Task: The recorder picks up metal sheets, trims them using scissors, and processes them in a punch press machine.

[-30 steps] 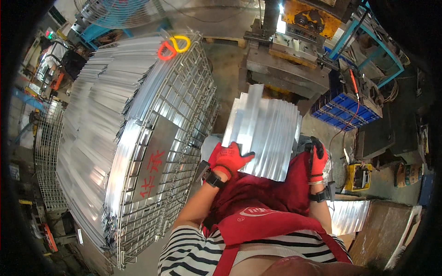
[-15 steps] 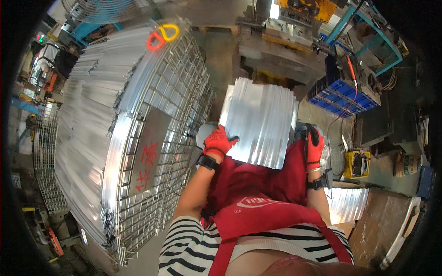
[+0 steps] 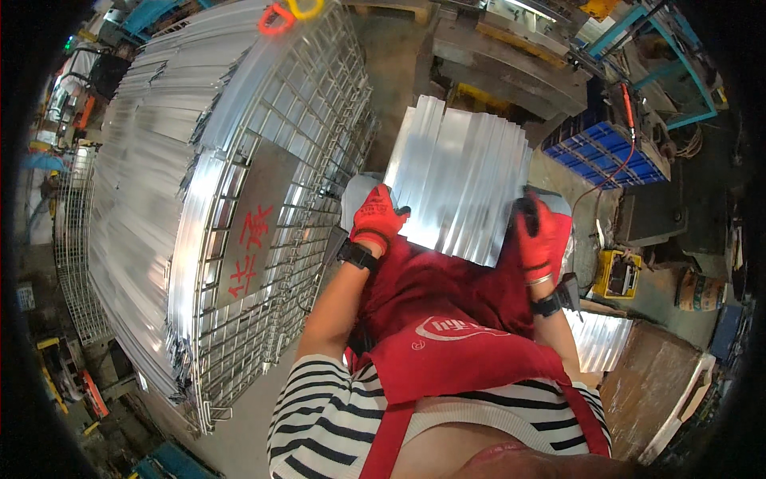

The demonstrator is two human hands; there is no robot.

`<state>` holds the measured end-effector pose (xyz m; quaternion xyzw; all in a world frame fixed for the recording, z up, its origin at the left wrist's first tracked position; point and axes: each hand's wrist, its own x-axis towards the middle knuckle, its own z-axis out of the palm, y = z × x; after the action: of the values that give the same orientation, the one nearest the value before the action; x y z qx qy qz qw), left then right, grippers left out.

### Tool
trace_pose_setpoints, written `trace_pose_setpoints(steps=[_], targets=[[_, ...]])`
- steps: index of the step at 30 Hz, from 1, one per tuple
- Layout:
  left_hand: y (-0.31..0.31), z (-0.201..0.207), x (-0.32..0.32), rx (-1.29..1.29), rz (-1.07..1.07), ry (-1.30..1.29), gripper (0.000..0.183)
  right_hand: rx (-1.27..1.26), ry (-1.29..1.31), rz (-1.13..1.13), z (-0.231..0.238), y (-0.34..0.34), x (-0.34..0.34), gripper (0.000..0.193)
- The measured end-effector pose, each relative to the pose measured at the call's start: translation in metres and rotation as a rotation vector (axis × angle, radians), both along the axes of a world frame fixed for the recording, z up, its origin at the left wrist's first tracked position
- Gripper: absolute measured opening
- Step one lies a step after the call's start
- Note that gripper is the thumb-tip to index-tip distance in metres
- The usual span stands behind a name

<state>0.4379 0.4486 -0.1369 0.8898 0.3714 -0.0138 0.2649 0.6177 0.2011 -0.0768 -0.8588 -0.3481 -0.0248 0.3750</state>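
Note:
A stack of long silvery metal strips [image 3: 459, 176] lies across my lap, over the red apron [image 3: 447, 291]. My left hand [image 3: 379, 214], in a red glove with dark fingertips, grips the stack's near left edge; its thumb rests against the strips and some fingers are hidden. Beside the right edge is my right hand [image 3: 536, 235], gloved the same way, thumb and fingers apart around that side. It is slightly blurred, and whether it touches the strips is unclear.
A wire mesh cage [image 3: 263, 231] packed with metal strips [image 3: 140, 207] stands close on my left. To the right are a blue crate [image 3: 598, 152], a yellow basket [image 3: 617, 274] and a brown board [image 3: 650, 383]. Heavy machinery [image 3: 511, 64] stands ahead.
My right hand has moved inward from the right to the stack's right edge. The strips have shifted and tilted slightly. My left hand stays at the left edge.

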Motion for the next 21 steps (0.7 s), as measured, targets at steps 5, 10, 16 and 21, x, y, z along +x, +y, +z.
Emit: trace_pose_setpoints(steps=[5,10,16,21], targets=[[-0.005,0.004,0.002,0.029,0.003,0.012,0.069,-0.256,-0.179,0.547,0.013,0.072,-0.079,0.078],[-0.016,0.015,0.006,0.095,-0.063,0.052,0.073,-0.553,-0.426,0.548,-0.037,0.092,-0.093,0.065],[-0.017,0.010,0.013,0.132,-0.087,0.143,0.078,-0.586,-0.490,0.549,-0.052,0.087,-0.092,0.047],[-0.013,0.013,0.008,0.113,-0.119,0.130,0.074,-0.608,-0.347,0.662,-0.015,0.072,-0.087,0.061]])
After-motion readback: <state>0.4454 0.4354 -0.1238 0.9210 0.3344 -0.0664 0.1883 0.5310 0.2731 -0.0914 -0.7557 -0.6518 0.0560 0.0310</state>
